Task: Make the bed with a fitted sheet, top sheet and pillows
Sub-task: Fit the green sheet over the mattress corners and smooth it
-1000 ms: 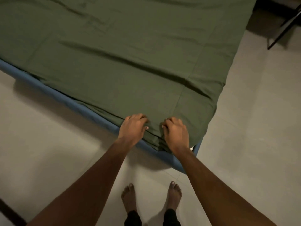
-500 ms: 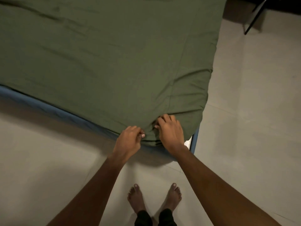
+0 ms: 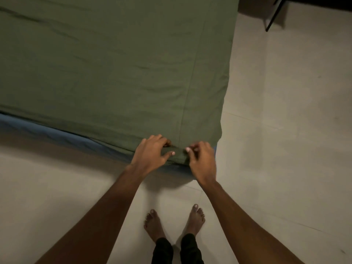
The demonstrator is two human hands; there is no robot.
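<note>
Pale tiled floor (image 3: 285,130) surrounds a bed where left hand (image 3: 152,152) and right hand (image 3: 202,159), fingers curled, pinch the green sheet (image 3: 114,63) hem, its corner creases now pulled smoother, likely ready for tucking.

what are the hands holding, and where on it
The left hand and right hand both grip the green sheet by its near edge, close to its corner.

Sheet (image 3: 114,63) on mattress (image 3: 47,130)
</note>
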